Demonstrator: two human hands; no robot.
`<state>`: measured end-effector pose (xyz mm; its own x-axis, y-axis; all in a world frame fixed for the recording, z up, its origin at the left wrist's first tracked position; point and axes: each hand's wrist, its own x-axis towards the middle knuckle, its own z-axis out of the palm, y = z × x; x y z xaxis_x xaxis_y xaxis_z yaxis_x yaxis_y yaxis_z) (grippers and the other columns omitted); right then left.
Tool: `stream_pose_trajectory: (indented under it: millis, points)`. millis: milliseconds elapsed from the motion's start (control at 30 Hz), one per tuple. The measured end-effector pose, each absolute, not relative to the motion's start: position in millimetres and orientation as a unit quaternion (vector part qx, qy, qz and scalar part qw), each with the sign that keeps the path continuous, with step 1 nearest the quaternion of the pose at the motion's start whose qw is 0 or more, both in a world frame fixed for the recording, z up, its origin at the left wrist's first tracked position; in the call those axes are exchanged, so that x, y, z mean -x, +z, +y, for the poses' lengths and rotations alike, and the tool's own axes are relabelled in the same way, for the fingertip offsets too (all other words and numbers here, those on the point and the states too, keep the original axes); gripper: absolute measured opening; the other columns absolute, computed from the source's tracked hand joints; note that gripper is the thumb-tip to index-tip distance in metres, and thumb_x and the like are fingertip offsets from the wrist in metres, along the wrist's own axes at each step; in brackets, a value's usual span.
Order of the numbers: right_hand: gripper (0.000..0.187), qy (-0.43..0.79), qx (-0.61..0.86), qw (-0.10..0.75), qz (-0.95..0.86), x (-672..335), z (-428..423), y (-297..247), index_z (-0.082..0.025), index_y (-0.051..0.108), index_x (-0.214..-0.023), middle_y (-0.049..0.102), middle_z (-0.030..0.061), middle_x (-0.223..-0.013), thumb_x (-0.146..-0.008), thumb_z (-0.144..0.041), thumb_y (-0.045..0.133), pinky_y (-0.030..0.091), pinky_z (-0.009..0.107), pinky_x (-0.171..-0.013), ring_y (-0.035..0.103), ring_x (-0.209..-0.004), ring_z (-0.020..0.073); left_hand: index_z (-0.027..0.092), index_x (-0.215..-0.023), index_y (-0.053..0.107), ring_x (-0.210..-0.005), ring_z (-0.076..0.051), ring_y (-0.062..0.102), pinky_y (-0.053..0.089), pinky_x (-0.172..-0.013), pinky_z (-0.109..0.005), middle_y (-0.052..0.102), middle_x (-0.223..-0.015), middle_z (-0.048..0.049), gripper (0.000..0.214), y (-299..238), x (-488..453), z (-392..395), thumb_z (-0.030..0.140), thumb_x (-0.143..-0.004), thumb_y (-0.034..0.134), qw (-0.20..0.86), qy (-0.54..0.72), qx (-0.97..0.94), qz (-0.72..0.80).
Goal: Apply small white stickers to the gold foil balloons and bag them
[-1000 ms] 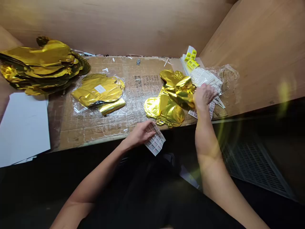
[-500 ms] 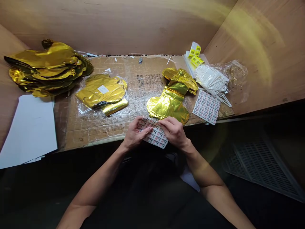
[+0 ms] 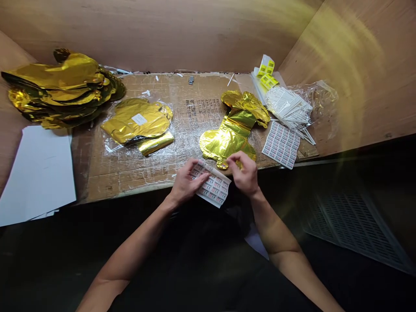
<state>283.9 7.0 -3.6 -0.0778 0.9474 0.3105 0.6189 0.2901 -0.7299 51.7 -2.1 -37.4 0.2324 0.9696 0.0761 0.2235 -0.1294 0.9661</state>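
Head view: left hand (image 3: pixel 186 184) grips a label sheet (image 3: pixel 214 188), long axis slanting down-right; right hand (image 3: pixel 243 173) half-open, empty.

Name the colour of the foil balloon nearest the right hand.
Shiny gold foil balloon, best in the head view.

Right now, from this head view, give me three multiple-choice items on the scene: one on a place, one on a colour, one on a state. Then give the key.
1. Where does the loose label sheet lie?
A. On the white paper
B. On the cardboard, right of the gold foil balloon
C. Under the right hand

2. What colour are the barcode labels?
A. Yellow
B. Blue
C. Red

3. What is the left hand doing?
A. Lying empty
B. Gripping white sticks
C. Holding a second label sheet

B: it lies flat beside the balloon.
A: yellow shows on the labels.
C: the fingers are on the sheet.
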Motion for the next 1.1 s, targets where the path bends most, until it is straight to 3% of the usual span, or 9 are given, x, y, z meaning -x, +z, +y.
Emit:
stream_pose_trajectory:
  millis: [100,233,333,400,600,733,833,967,1100]
  points:
    - [0.02,0.292,0.599,0.341,-0.663,-295.1,33.5,-6.8,-0.021,0.068,-0.087,0.071,0.0047,-0.083,-0.099,-0.036,0.062,0.048,0.035,-0.074,0.062,-0.075,0.0204,0.021,-0.128,0.064,-0.129,-0.026,0.072,0.059,-0.111,-0.041,0.072,-0.142,-0.0123,0.032,-43.0,-59.9,1.6,0.021,-0.096,0.068,0.43,0.305,-0.766,0.369]
    - [0.017,0.226,0.621,0.206,-0.722,-299.0,49.3,-15.7,-0.02,0.068,-0.084,0.074,0.0054,-0.084,-0.097,-0.03,0.065,0.042,0.037,-0.084,0.063,-0.079,0.0213,0.018,-0.125,0.063,-0.144,-0.031,0.063,0.056,-0.117,-0.048,0.053,-0.165,-0.019,0.034,-46.8,-74.5,3.6,0.005,-0.098,0.048,0.354,0.204,-0.853,0.324]
    - [0.018,0.076,0.664,0.172,-0.723,-302.3,46.1,-18.3,-0.019,0.068,-0.09,0.075,0.0115,-0.095,-0.101,-0.03,0.061,0.036,0.041,-0.089,0.064,-0.091,0.027,0.018,-0.124,0.062,-0.136,-0.033,0.069,0.061,-0.109,-0.049,0.052,-0.165,-0.0204,0.037,-44.0,-79.7,2.1,0.002,-0.1,0.039,0.333,0.16,-0.864,0.342]
    - [0.019,0.054,0.656,0.184,-0.73,-307.3,43.6,-19.9,-0.019,0.068,-0.097,0.075,0.013,-0.102,-0.104,-0.034,0.059,0.035,0.041,-0.09,0.064,-0.099,0.0288,0.019,-0.121,0.062,-0.131,-0.033,0.072,0.063,-0.106,-0.048,0.05,-0.166,-0.0205,0.036,-40.6,-80.2,0.7,0.001,-0.1,0.039,0.331,0.15,-0.864,0.349]
    - [0.021,0.189,0.57,0.164,-0.783,-321.3,53.9,-25.6,-0.021,0.064,-0.087,0.073,0.0073,-0.095,-0.102,-0.034,0.059,0.036,0.037,-0.09,0.062,-0.093,0.0235,0.02,-0.116,0.061,-0.125,-0.031,0.076,0.063,-0.104,-0.045,0.049,-0.167,-0.0209,0.029,-34.5,-79.6,0.1,0.003,-0.102,0.042,0.331,0.137,-0.864,0.352]
    - [0.03,0.319,0.546,0.22,-0.742,-329.7,72.6,-12.8,-0.02,0.063,-0.082,0.065,0.0021,-0.078,-0.101,-0.041,0.054,0.039,0.031,-0.075,0.054,-0.074,0.0175,0.019,-0.117,0.061,-0.13,-0.03,0.073,0.062,-0.107,-0.046,0.052,-0.165,-0.0199,0.033,-38.2,-79.1,2.2,0.002,-0.1,0.039,0.343,0.151,-0.861,0.344]
    - [0.037,0.399,0.531,0.217,-0.715,-333.9,87.1,-2.0,-0.019,0.063,-0.079,0.058,-0.0005,-0.071,-0.098,-0.049,0.054,0.035,0.029,-0.065,0.046,-0.067,0.0146,0.019,-0.122,0.062,-0.139,-0.031,0.067,0.058,-0.114,-0.047,0.056,-0.162,-0.0195,0.032,-40.4,-75.5,5.1,0.005,-0.097,0.047,0.35,0.183,-0.859,0.327]
    - [0.037,0.394,0.524,0.203,-0.727,-333.6,100.9,0.1,-0.019,0.06,-0.076,0.052,-0.0019,-0.069,-0.097,-0.049,0.055,0.032,0.028,-0.063,0.042,-0.067,0.0135,0.021,-0.127,0.062,-0.142,-0.027,0.064,0.056,-0.117,-0.044,0.06,-0.158,-0.0149,0.037,-37.6,-70.2,11.8,0.007,-0.093,0.056,0.365,0.245,-0.844,0.307]
    - [0.036,0.385,0.513,0.201,-0.741,-330.5,105.4,1.6,-0.02,0.059,-0.076,0.055,-0.0017,-0.069,-0.099,-0.047,0.053,0.035,0.028,-0.064,0.045,-0.067,0.014,0.022,-0.124,0.062,-0.143,-0.028,0.063,0.055,-0.116,-0.044,0.045,-0.171,-0.0175,0.035,-34.1,-73.3,23.5,0.008,-0.093,0.059,0.374,0.238,-0.85,0.286]
